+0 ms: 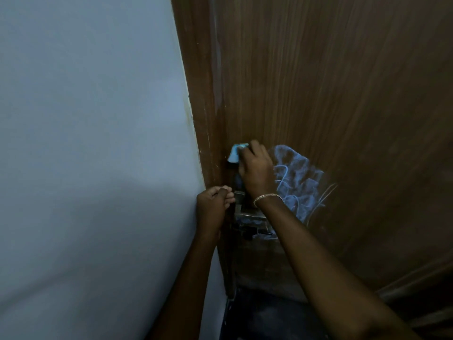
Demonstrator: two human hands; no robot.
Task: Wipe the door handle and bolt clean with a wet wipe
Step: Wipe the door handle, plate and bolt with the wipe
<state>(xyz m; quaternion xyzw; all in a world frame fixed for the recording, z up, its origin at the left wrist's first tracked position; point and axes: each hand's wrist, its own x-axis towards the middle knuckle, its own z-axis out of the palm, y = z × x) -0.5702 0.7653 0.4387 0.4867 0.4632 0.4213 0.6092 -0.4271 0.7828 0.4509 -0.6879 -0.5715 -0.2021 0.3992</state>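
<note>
My right hand (pixel 256 168) presses a pale blue wet wipe (pixel 235 153) against the brown wooden door (pixel 331 82), right at the door's edge above the lock hardware. The wipe shows only at my fingertips; the bolt beneath it is hidden by hand and wipe. My left hand (pixel 214 202) is curled around the door's edge lower down, fingers closed on it beside a metal lock plate (pixel 238 196). The metal door handle (pixel 252 215) sits below my right wrist, dim and partly covered by my forearm.
A pale blue-grey wall (pixel 93 143) fills the left side. The brown door frame (pixel 203 94) runs between wall and door. Chalk-like blue scribbles (pixel 296 182) mark the door to the right of my right hand. A gold bracelet (pixel 267 197) circles my right wrist.
</note>
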